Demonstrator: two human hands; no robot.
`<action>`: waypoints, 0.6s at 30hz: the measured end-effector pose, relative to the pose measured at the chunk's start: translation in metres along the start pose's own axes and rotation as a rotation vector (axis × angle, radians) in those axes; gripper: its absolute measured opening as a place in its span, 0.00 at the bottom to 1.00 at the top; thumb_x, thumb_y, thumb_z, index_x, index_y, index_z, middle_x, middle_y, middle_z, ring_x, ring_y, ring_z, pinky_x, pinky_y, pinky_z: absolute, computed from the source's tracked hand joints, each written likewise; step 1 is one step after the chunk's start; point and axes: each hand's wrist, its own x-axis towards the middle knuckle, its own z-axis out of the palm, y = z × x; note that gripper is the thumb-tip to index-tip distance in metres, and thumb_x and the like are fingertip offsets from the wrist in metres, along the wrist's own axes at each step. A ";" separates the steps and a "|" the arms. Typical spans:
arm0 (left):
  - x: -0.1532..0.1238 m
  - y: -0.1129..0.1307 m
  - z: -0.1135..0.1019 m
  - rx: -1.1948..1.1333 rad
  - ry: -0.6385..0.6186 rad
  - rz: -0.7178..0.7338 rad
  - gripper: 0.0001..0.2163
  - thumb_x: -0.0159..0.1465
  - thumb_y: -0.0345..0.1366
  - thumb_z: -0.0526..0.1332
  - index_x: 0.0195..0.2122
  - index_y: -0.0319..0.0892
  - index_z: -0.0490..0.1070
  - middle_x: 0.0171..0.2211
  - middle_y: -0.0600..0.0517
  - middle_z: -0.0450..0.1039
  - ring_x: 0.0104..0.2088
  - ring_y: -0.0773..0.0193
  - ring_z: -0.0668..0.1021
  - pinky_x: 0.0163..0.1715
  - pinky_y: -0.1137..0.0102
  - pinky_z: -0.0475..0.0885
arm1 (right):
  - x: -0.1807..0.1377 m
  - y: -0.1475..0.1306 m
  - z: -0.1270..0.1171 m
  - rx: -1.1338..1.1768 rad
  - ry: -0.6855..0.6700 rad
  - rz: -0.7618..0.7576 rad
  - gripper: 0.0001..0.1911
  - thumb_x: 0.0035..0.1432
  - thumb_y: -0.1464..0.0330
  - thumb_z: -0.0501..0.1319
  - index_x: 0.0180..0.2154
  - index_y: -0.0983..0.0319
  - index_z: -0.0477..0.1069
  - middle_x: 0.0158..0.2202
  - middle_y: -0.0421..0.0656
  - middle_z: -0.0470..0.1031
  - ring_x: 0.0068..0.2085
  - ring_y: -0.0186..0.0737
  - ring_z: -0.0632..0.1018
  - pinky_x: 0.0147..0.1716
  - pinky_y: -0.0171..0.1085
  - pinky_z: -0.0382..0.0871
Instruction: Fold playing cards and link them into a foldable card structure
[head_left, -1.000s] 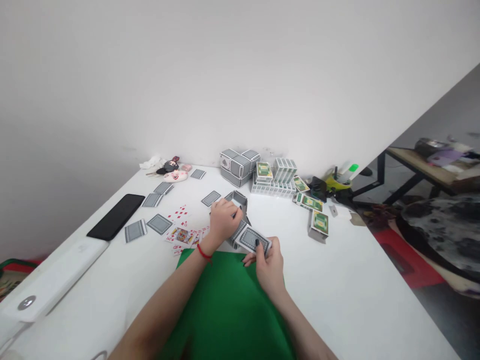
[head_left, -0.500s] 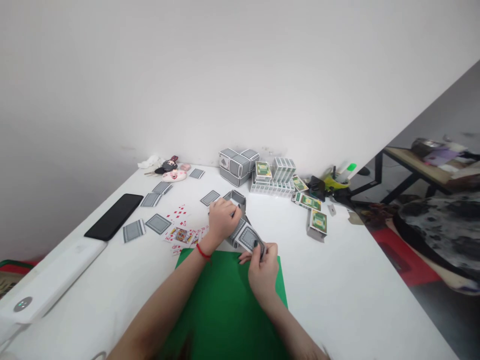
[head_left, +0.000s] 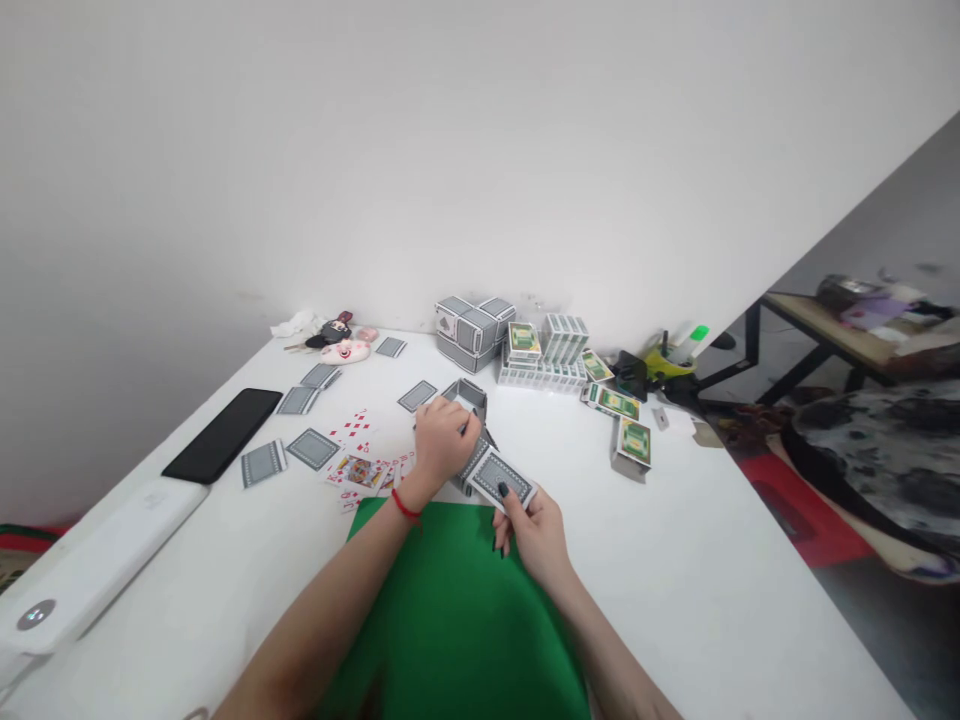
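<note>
A small open box built of folded playing cards (head_left: 471,393) stands on the white table. My left hand (head_left: 446,440), with a red string on its wrist, is closed on the near side of this box; its fingertips are partly hidden. A grey-backed playing card (head_left: 501,478) slants down from the box's near right side. My right hand (head_left: 536,528) pinches that card's near corner, thumb on top and fingers beneath. Face-up red-suit cards (head_left: 361,470) are fanned left of my left hand. Another face-down card (head_left: 417,395) lies beyond it.
Behind stands a finished-looking card block (head_left: 474,330) beside stacked card packs (head_left: 544,372). More packs (head_left: 631,447) lie to the right. At left are a phone (head_left: 223,433), a white elongated device (head_left: 105,560) and loose face-down cards (head_left: 313,449). A green sheet (head_left: 450,600) lies in front.
My right hand has shifted slightly right and lower, its thumb now flat on the card, which has straightened from a bend. My left hand stays at the box.
</note>
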 end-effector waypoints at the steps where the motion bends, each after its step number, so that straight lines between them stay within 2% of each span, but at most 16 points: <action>1: 0.000 0.000 0.000 0.004 0.003 0.000 0.15 0.58 0.31 0.55 0.14 0.41 0.60 0.20 0.53 0.67 0.30 0.64 0.67 0.33 0.65 0.55 | 0.001 0.000 0.002 0.020 0.007 -0.009 0.20 0.52 0.50 0.55 0.24 0.61 0.60 0.14 0.35 0.66 0.12 0.30 0.67 0.10 0.29 0.59; 7: 0.001 -0.001 0.001 0.041 0.010 -0.002 0.15 0.59 0.31 0.55 0.15 0.41 0.61 0.20 0.52 0.67 0.30 0.63 0.67 0.32 0.65 0.55 | 0.006 -0.002 0.008 0.046 0.002 -0.016 0.20 0.51 0.50 0.56 0.29 0.60 0.59 0.16 0.33 0.67 0.12 0.31 0.69 0.09 0.29 0.60; 15: 0.001 0.002 -0.001 0.007 -0.006 -0.012 0.15 0.58 0.31 0.55 0.14 0.41 0.60 0.20 0.53 0.68 0.30 0.63 0.67 0.32 0.65 0.54 | 0.018 -0.011 0.024 -0.052 -0.053 -0.012 0.15 0.55 0.54 0.52 0.30 0.60 0.57 0.16 0.32 0.67 0.12 0.31 0.70 0.09 0.28 0.60; 18: 0.001 0.001 -0.001 0.010 -0.016 -0.006 0.15 0.58 0.31 0.55 0.14 0.41 0.60 0.20 0.53 0.68 0.29 0.64 0.67 0.31 0.65 0.54 | 0.020 -0.015 0.017 -0.126 -0.098 0.001 0.13 0.55 0.56 0.52 0.32 0.60 0.59 0.17 0.33 0.69 0.12 0.31 0.69 0.09 0.28 0.58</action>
